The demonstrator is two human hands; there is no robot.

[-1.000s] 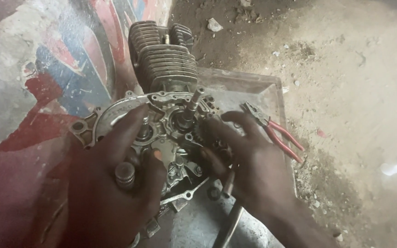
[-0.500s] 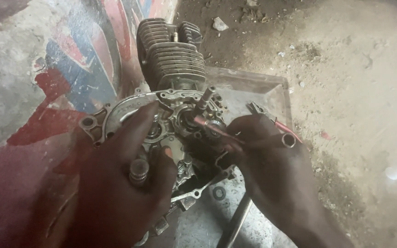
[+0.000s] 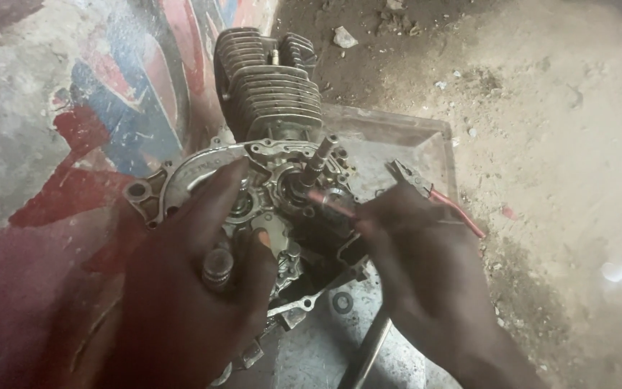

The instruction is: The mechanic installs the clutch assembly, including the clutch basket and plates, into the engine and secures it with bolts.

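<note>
- Engine case (image 3: 268, 209) sits in front of you on a flat metal tray (image 3: 426, 144), so small parts and oil land on the tray and not in the dirt.
- Your left hand (image 3: 188, 288) lies spread over the near side of the open case. The fingers are wide apart and press down. That keeps the engine from rocking while the other hand works. It does not close around anything, though a small ribbed metal stub (image 3: 217, 266) pokes up between its fingers.
- Your right hand (image 3: 419, 252) is closed around a thin tool with a red handle (image 3: 332, 205). The tip points into the middle of the case, just beside the shaft (image 3: 318, 162) that sticks up. I cannot tell what the tip touches.
- The finned cylinder (image 3: 271, 86) points away from you, so the open side of the case faces up where you can see in.
- Red-handled pliers (image 3: 433, 194) lie on the tray behind your right hand, near enough to grab.
- A washer (image 3: 342, 301) rests on the tray by the case, and a long metal bar (image 3: 365, 353) lies near your right wrist.
</note>
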